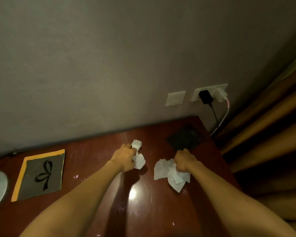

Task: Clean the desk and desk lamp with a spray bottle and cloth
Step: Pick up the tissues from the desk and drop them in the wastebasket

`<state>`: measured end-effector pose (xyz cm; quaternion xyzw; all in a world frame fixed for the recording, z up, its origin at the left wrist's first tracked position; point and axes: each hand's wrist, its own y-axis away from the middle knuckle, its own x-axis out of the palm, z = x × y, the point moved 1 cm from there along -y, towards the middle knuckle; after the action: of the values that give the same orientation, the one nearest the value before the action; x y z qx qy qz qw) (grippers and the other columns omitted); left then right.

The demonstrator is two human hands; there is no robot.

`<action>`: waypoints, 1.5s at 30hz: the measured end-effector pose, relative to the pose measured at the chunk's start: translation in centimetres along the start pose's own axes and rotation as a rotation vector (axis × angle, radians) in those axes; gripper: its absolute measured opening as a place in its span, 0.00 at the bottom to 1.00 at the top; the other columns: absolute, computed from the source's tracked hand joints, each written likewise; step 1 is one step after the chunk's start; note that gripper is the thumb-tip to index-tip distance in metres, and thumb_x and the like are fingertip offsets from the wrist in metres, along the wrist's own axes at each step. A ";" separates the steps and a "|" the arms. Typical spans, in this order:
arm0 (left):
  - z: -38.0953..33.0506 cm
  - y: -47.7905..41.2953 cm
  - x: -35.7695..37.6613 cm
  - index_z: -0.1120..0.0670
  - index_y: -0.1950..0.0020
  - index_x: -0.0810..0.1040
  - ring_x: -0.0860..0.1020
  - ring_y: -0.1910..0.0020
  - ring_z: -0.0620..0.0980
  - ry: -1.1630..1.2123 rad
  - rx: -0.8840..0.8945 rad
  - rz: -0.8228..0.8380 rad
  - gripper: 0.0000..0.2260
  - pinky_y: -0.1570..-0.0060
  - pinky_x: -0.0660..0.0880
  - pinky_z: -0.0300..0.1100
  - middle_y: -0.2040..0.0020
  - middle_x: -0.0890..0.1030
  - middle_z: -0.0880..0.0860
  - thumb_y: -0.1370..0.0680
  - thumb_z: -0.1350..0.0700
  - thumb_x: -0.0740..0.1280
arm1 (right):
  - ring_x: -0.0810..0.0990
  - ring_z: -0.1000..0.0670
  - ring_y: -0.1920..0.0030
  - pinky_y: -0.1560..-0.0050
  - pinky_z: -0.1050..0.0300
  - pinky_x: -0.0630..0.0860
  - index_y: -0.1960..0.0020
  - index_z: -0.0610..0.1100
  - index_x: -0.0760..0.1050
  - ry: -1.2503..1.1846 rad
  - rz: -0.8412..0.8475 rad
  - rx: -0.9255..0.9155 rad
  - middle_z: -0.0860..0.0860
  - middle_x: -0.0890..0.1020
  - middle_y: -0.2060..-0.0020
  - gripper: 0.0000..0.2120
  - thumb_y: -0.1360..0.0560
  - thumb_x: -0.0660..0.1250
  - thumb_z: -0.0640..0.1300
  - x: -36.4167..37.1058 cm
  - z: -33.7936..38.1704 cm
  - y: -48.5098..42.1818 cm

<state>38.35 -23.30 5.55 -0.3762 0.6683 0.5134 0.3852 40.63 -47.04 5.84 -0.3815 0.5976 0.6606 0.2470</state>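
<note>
- The right hand was fisted around a crumpled white tissue, loose folds spilling below and left of it onto the glossy wooden surface.
- The left hand gripped a smaller tissue wad, its ends poking out beyond and right of the knuckles.
- Both wads looked light, soft and easily torn, best bunched in the palm.
- Beyond the right hand lay a dark panel; no spray bottle showed.
</note>
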 end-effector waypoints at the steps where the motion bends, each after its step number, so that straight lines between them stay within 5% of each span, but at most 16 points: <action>1: 0.1 -0.6 0.0 0.57 0.37 0.72 0.68 0.38 0.56 -0.015 -0.005 0.010 0.18 0.43 0.74 0.50 0.38 0.70 0.56 0.26 0.56 0.64 | 0.67 0.43 0.33 0.36 0.51 0.69 0.33 0.39 0.68 0.004 -0.014 -0.003 0.43 0.68 0.35 0.18 0.21 0.60 0.39 -0.2 -0.1 -0.6; 14: 0.6 -9.4 4.9 0.56 0.30 0.68 0.63 0.32 0.56 0.029 -0.078 0.145 0.25 0.34 0.70 0.49 0.29 0.61 0.55 0.26 0.55 0.68 | 0.70 0.44 0.36 0.37 0.52 0.71 0.38 0.40 0.74 0.133 0.005 -0.190 0.43 0.71 0.37 0.14 0.23 0.60 0.37 5.0 0.4 -8.7; 24: 0.3 -9.5 5.7 0.57 0.32 0.69 0.73 0.39 0.55 0.162 -0.127 0.041 0.20 0.40 0.72 0.41 0.36 0.70 0.57 0.24 0.61 0.66 | 0.76 0.43 0.38 0.39 0.53 0.74 0.38 0.39 0.74 0.079 0.070 -0.181 0.42 0.76 0.39 0.13 0.22 0.61 0.36 4.9 0.2 -9.1; 31: -0.6 -4.8 3.6 0.60 0.42 0.73 0.73 0.42 0.56 0.145 -0.098 0.030 0.13 0.47 0.72 0.42 0.42 0.74 0.58 0.26 0.63 0.65 | 0.76 0.43 0.43 0.56 0.57 0.67 0.42 0.39 0.74 0.040 -0.064 -0.214 0.41 0.76 0.42 0.13 0.23 0.58 0.32 1.1 1.1 -4.5; 38: 0.4 3.5 2.8 0.61 0.39 0.72 0.72 0.41 0.57 0.202 -0.136 -0.067 0.15 0.41 0.73 0.45 0.40 0.74 0.59 0.26 0.61 0.63 | 0.78 0.45 0.46 0.53 0.54 0.75 0.34 0.40 0.64 0.049 -0.200 -0.211 0.43 0.78 0.44 0.20 0.24 0.65 0.39 -1.6 5.3 2.1; 45: 5.9 15.0 4.3 0.60 0.39 0.72 0.72 0.39 0.59 0.189 -0.280 -0.115 0.16 0.39 0.71 0.48 0.39 0.72 0.60 0.27 0.61 0.65 | 0.77 0.44 0.42 0.46 0.53 0.77 0.38 0.43 0.73 0.117 -0.200 -0.350 0.46 0.76 0.42 0.18 0.27 0.68 0.39 -1.4 14.2 7.9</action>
<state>23.80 -15.20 6.59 -0.5102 0.6008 0.5410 0.2933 32.35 -34.29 11.61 -0.5136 0.4464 0.7031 0.2063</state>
